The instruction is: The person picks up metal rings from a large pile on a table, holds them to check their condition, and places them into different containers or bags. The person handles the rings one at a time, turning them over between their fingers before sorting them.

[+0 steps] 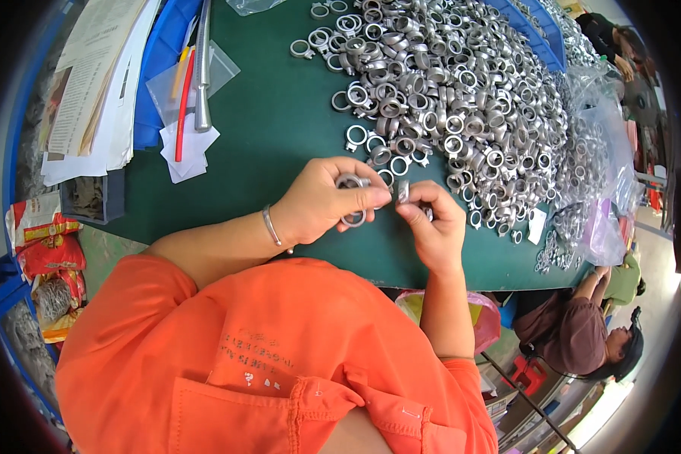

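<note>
My left hand (pixel 318 198) is closed around a few silver metal rings (pixel 348 181), which show between thumb and fingers. Its thumb and forefinger tips meet close to my right hand. In my right hand (pixel 440 227), thumb and forefinger pinch one metal ring (pixel 404 190), seen edge-on. Part of another metal piece (pixel 429 213) shows under the curled fingers of that hand. Both hands are just above the green tabletop (pixel 257 155), at the near edge of a big heap of similar rings (pixel 461 98), many with a small lug.
Left on the table are papers (pixel 102 83), a red pen (pixel 181 106), a metal rod (pixel 203 68) and a blue tray (pixel 155 91). Clear plastic bags (pixel 609 144) line the heap's right side. A pink-rimmed bin (pixel 486 321) stands below the table edge. Other people (pixel 567 333) sit at right.
</note>
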Motion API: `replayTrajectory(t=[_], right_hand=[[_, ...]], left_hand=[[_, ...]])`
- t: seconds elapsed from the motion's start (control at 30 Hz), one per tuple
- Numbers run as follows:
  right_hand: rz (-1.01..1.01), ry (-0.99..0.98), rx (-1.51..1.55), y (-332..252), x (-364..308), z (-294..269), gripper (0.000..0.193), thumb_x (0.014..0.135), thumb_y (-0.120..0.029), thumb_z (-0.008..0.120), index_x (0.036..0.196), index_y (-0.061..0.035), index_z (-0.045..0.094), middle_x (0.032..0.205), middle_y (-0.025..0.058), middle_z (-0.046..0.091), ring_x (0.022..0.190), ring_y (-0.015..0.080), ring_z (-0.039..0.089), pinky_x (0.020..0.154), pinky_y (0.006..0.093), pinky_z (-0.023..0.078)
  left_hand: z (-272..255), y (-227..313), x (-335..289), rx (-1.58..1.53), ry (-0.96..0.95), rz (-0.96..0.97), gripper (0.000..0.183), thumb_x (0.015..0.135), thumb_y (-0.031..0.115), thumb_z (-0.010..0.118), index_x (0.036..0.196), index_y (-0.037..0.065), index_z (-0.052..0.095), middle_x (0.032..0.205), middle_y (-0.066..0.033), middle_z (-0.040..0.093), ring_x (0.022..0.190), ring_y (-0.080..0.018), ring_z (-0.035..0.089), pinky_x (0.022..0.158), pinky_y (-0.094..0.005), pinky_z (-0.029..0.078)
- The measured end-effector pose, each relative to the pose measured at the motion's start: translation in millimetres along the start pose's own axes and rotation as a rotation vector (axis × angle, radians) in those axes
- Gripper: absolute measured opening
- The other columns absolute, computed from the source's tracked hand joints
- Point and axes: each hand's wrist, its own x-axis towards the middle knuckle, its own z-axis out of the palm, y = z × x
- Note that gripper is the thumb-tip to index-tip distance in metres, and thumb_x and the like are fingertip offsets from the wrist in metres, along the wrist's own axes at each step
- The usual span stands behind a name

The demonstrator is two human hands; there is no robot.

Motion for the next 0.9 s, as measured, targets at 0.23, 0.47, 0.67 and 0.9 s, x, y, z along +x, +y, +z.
replayTrajectory(t=[0.23, 0.47, 0.67, 0.9], right_hand=[[-0.287, 0.152, -0.095, -7, -11, 8, 0.015, 0.072, 0.010, 0.062, 0.079, -0.0018, 0.056, 0.079, 0.0077, 0.057, 0.065, 0.0114, 0.052, 0.054, 0.0214, 0.040], [0.235, 0.070, 0.536, -15, -16, 12, 0.014, 0.084, -0.001, 0.056, 0.097, 0.0041, 0.053, 0.083, 0.0081, 0.060, 0.059, 0.0058, 0.048, 0.050, 0.0167, 0.038], [0.222, 0.145, 0.489, -19, -19, 22, 0.028, 0.075, 0.004, 0.065, 0.101, 0.0045, 0.054, 0.088, 0.0105, 0.061, 0.077, 0.0138, 0.060, 0.066, 0.0217, 0.048], [0.071, 0.080, 0.812, -8, -17, 8, 0.022, 0.075, 0.001, 0.061, 0.093, -0.0021, 0.048, 0.088, 0.0141, 0.056, 0.068, 0.0171, 0.056, 0.051, 0.0208, 0.043]], left_hand=[[6, -13, -2, 0.323, 0.027, 0.369, 0.012, 0.071, 0.004, 0.071, 0.081, 0.001, 0.064, 0.080, -0.0016, 0.057, 0.059, -0.0064, 0.054, 0.050, -0.0190, 0.042], [1, -14, 1, 0.664, 0.116, 0.743, 0.013, 0.069, 0.000, 0.070, 0.080, 0.004, 0.065, 0.083, -0.0019, 0.056, 0.066, -0.0071, 0.055, 0.054, -0.0212, 0.044], [2, -12, 1, 0.525, 0.126, 0.625, 0.011, 0.071, -0.005, 0.065, 0.079, 0.002, 0.061, 0.083, -0.0044, 0.055, 0.063, -0.0096, 0.053, 0.049, -0.0200, 0.041], [2, 0, 2, -0.310, 0.128, 0.067, 0.012, 0.075, 0.009, 0.068, 0.081, 0.000, 0.061, 0.066, -0.0054, 0.058, 0.050, -0.0049, 0.049, 0.038, -0.0186, 0.035]])
